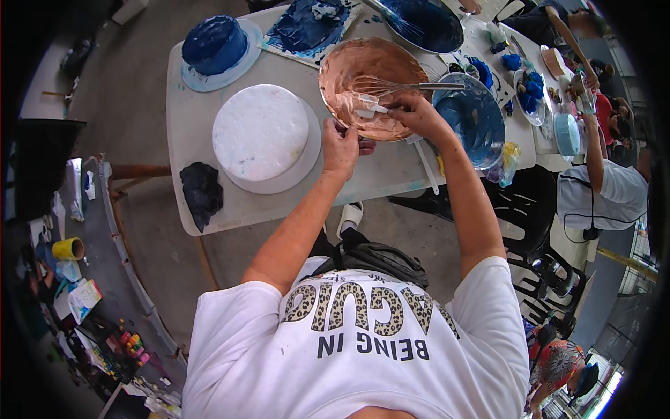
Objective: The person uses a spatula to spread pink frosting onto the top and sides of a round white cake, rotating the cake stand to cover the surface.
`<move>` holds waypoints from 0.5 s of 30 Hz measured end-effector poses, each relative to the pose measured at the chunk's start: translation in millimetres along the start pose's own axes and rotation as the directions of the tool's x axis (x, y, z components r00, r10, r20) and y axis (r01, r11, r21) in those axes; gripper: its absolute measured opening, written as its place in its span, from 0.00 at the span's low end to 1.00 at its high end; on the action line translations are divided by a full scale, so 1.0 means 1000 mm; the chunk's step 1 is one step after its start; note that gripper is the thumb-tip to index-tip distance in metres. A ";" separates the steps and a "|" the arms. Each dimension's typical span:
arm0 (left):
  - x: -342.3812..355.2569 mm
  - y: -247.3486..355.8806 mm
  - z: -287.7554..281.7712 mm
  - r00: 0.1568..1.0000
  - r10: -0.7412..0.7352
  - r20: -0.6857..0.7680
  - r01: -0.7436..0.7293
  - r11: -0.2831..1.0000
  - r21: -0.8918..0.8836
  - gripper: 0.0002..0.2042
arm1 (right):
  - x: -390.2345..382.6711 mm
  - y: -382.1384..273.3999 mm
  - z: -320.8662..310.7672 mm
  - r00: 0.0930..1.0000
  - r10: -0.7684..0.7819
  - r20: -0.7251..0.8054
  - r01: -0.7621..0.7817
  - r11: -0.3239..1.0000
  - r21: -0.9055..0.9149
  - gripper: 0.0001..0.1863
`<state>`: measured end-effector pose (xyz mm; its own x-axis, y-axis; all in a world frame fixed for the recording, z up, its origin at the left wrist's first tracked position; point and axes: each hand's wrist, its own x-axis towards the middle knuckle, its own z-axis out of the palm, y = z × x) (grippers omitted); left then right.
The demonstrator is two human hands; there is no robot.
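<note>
In the head view, the worked thing is a bowl (380, 50) of brown mix (382, 127), near the far side of the bench (293, 199), directly ahead of the person. The left hand (340, 148) is at the bowl's near left edge, its fingers seeming to grip the rim, though their undersides are hidden. The right hand (417, 116) reaches over the bowl's right side, its fingers closed around the handle of a small white spatula (377, 108), whose blade lies inside against the mix. A whisk (447, 86) rests across the bowl, wires within and handle jutting out past the right rim, just above the right hand.

To the left of the bowl stands a white round block (262, 129), with a dark blue cake (214, 45) beyond it. A blue-smeared bowl (469, 115) sits at the right, and a white flat tool (426, 166) lies near it on the bench.

The step in hand looks like scraping or gathering the brown mix while the left hand steadies the bowl. The next move would seem to call for a firm hold on the rim and a spatula stroke along the wall, clear of the whisk.
</note>
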<state>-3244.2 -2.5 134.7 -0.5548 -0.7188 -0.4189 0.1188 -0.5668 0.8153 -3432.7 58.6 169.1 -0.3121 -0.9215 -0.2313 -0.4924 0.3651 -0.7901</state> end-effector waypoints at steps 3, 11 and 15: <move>-0.001 0.001 -0.001 1.000 -0.010 -0.007 0.010 1.000 0.009 0.08 | -0.009 -0.009 -0.001 0.993 0.118 -0.027 -0.113 0.983 0.144 0.14; 0.000 0.004 -0.005 0.998 -0.053 0.018 0.053 0.999 -0.013 0.09 | -0.054 -0.020 -0.007 0.954 0.252 -0.161 -0.208 0.946 0.249 0.13; 0.003 -0.001 -0.007 0.996 -0.085 0.012 0.085 0.996 -0.006 0.09 | -0.074 0.006 0.004 0.925 0.296 -0.238 -0.229 0.934 0.274 0.14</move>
<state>-3240.6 -7.3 130.1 -0.5728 -0.6633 -0.4816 0.0766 -0.6283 0.7742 -3409.5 128.3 178.7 -0.6278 -0.7128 -0.3128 -0.1662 0.5153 -0.8407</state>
